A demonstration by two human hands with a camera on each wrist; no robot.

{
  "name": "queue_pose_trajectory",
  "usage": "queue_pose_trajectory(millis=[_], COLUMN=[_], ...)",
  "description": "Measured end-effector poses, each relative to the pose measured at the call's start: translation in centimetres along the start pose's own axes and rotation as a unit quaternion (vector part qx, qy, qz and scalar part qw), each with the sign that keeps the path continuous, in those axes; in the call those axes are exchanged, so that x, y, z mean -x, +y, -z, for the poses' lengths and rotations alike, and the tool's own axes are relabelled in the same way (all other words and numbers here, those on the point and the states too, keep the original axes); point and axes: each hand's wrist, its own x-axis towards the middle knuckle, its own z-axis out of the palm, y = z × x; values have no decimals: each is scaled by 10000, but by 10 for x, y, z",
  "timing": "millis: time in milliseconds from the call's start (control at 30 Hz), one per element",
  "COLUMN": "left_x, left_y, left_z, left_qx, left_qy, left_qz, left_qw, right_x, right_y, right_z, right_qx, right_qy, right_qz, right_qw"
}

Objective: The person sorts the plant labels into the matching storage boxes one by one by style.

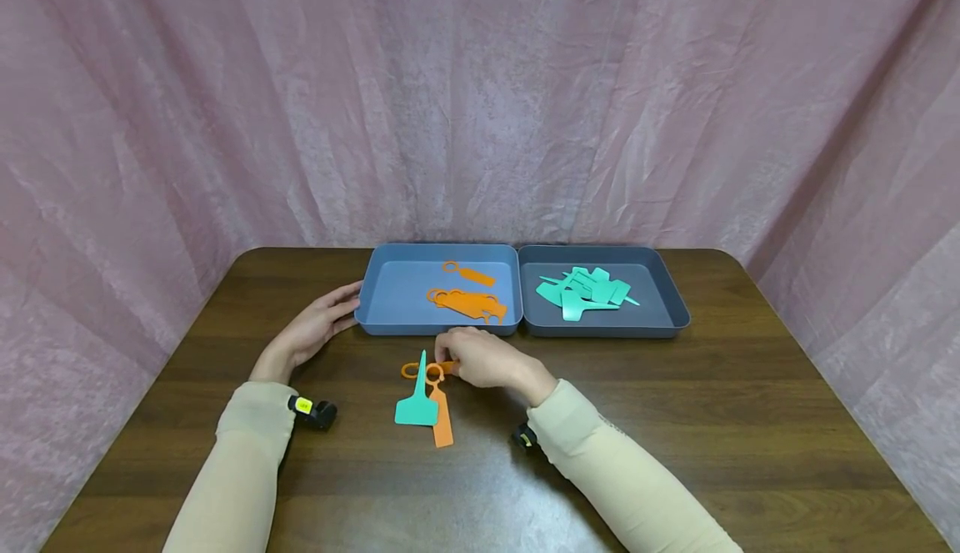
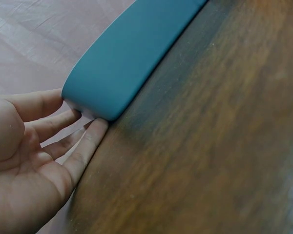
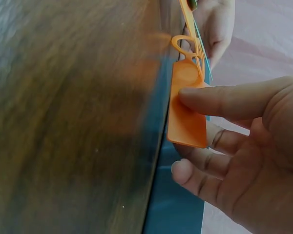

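Note:
My right hand pinches an orange ring-ended plant tag, thumb on its flat face and fingers behind. Just in front of the blue tray, beside that hand, lie a teal T-shaped plant label and another orange tag, partly overlapping. Several orange tags rest inside the blue tray, with a single one behind them. Fingers extended, my left hand touches the outside of the tray's left end; the left wrist view shows the fingertips against its corner.
A dark grey tray stands against the blue tray's right side and holds a pile of several teal labels. Both trays sit at the far edge of the wooden table, before a pink curtain.

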Motion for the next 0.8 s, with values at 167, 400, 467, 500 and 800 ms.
queue_pose_trajectory(millis=[167, 400, 467, 500, 800], left_x=[0, 1, 1, 1, 0], left_y=[0, 0, 1, 1, 0], left_z=[0, 0, 0, 0, 0], left_qx=[14, 7, 3, 3, -8], left_qy=[13, 8, 11, 12, 22], left_qz=[19, 4, -6, -8, 38], left_qw=[10000, 10000, 10000, 10000, 10000], right_x=[2, 2, 2, 2, 3], right_y=[-1, 0, 0, 0, 0], right_z=[5, 8, 8, 8, 13], right_qx=[-89, -58, -33, -26, -336], right_qy=[117, 481, 556, 597, 824], right_qz=[-95, -72, -36, -15, 50], right_qw=[9998, 9988, 9984, 9982, 9960])
